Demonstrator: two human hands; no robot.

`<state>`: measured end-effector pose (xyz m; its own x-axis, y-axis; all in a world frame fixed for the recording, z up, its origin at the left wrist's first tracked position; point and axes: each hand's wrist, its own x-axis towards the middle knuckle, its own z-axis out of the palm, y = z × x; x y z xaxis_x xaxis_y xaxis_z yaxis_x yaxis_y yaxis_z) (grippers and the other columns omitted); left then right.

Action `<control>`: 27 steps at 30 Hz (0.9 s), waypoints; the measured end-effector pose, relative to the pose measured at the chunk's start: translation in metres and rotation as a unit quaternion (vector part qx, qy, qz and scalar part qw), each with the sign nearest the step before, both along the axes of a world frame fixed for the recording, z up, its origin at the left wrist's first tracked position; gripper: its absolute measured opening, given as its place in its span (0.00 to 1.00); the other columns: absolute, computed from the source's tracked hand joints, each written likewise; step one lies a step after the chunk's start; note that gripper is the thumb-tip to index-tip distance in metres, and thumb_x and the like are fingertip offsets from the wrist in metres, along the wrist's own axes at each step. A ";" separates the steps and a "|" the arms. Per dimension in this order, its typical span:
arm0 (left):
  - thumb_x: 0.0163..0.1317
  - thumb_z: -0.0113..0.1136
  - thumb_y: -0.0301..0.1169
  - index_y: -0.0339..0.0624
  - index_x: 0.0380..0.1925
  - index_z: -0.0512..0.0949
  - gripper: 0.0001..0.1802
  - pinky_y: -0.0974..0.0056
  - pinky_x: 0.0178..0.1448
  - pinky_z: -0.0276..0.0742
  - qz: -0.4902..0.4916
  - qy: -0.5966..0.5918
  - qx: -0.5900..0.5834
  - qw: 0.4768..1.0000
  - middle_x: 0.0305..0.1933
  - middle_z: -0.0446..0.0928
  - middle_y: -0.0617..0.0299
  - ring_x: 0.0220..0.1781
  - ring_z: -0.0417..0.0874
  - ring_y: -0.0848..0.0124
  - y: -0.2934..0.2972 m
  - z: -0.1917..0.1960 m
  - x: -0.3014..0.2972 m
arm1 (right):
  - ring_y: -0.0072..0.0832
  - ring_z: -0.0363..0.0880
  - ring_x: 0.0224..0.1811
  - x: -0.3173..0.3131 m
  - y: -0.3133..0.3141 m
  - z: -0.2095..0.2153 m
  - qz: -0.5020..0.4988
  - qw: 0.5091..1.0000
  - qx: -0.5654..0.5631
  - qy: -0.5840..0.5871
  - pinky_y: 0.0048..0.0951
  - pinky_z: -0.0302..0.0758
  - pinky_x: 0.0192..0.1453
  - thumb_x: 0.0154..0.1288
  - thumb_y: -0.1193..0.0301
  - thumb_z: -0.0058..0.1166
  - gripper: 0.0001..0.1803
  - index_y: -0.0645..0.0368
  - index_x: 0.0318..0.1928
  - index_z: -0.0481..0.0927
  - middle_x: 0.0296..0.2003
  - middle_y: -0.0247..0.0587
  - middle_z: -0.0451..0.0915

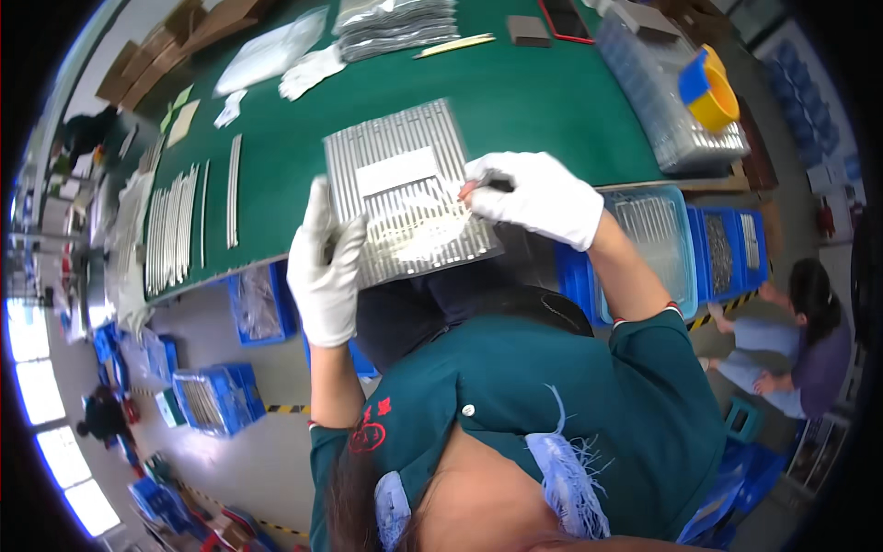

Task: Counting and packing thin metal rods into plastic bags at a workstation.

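A flat pack of thin silvery rods [391,138] in clear film, with a white label [395,172], lies in front of me. Its near side juts past the edge of the green-topped table [552,120]. My left hand [326,276], in a white glove, is at the pack's left edge, with its fingers stretched up and the thumb apart. At the right edge, my right hand [538,195], also gloved, pinches with thumb and forefinger, and a bare fingertip shows pink there. How much of the edge lies between those fingers is partly hidden.
Loose rods [172,225] lie at the left. Stacked packs [395,28], white gloves [313,72] and a yellow pencil-like stick [453,46] are at the back. A clear-wrapped stack [658,92] carries a yellow-blue tape dispenser [710,87]. Blue bins [727,248] stand right; a person [809,340] sits beyond.
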<state>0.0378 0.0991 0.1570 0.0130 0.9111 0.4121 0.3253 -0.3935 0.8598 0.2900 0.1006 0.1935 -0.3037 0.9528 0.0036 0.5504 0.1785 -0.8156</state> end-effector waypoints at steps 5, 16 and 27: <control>0.56 0.66 0.27 0.44 0.66 0.61 0.38 0.75 0.35 0.69 0.039 0.060 -0.007 0.997 0.23 0.65 0.73 0.25 0.65 0.83 0.028 0.009 0.007 | 0.16 0.75 0.35 -0.005 0.034 -0.002 -0.015 0.995 -0.069 0.069 0.19 0.74 0.42 0.62 0.69 0.55 0.13 0.64 0.45 0.78 0.33 0.32 0.79; 0.55 0.64 0.38 0.50 0.59 0.70 0.30 0.55 0.30 0.73 0.073 0.298 0.021 0.952 0.19 0.73 0.55 0.22 0.76 0.58 0.081 -0.023 -0.002 | 0.22 0.77 0.33 -0.016 0.072 -0.043 -0.043 0.995 0.018 -0.086 0.23 0.72 0.40 0.59 0.63 0.54 0.22 0.54 0.54 0.75 0.30 0.36 0.80; 0.55 0.62 0.37 0.44 0.54 0.73 0.26 0.56 0.32 0.73 0.089 0.408 0.085 0.904 0.21 0.77 0.53 0.25 0.77 0.58 0.080 -0.025 0.004 | 0.42 0.79 0.45 -0.031 0.080 -0.047 -0.026 0.972 0.004 -0.234 0.38 0.74 0.50 0.60 0.59 0.46 0.21 0.48 0.52 0.74 0.41 0.41 0.82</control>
